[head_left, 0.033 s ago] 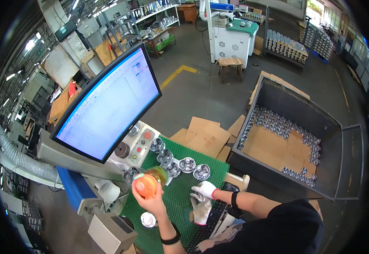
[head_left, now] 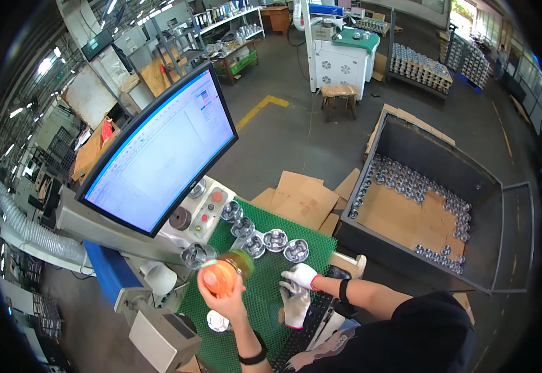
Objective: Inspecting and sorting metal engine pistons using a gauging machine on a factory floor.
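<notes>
Shifted slightly rightward, the left grip (head_left: pixel 227 301) holds a bottle (head_left: pixel 221 277) (rounded, orange-ended).

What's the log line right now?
Left hand: bare, holding orange-capped container | Right hand: gloved, near loose white glove | Green mat: round metal parts on top

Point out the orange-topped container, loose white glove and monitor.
Orange-topped container (head_left: pixel 221 277): head view, on its orange top.
Loose white glove (head_left: pixel 296 308): head view, on its body, above the cuff.
Monitor (head_left: pixel 161 152): head view, near the middle of its lit screen.
</notes>
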A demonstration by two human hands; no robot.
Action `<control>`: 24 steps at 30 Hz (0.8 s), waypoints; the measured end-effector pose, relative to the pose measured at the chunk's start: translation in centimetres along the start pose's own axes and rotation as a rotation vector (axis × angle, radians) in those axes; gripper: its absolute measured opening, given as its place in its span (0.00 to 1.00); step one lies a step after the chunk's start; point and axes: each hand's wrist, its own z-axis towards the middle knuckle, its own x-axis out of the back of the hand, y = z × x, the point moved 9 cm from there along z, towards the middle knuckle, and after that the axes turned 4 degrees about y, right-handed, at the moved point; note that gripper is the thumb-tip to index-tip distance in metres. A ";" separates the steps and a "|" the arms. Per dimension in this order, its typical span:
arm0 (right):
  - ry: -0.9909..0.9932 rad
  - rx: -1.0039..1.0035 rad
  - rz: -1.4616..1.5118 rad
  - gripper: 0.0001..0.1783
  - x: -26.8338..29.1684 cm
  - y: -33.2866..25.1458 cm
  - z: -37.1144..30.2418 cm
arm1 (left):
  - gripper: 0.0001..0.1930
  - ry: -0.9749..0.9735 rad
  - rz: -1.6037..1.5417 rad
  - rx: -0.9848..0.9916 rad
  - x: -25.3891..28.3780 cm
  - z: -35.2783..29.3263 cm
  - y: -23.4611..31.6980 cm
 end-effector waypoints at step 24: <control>-0.416 1.007 -0.309 0.32 -21.4 -1.5 -33.0 | 0.34 -1.225 0.133 -0.125 18.6 -20.7 19.1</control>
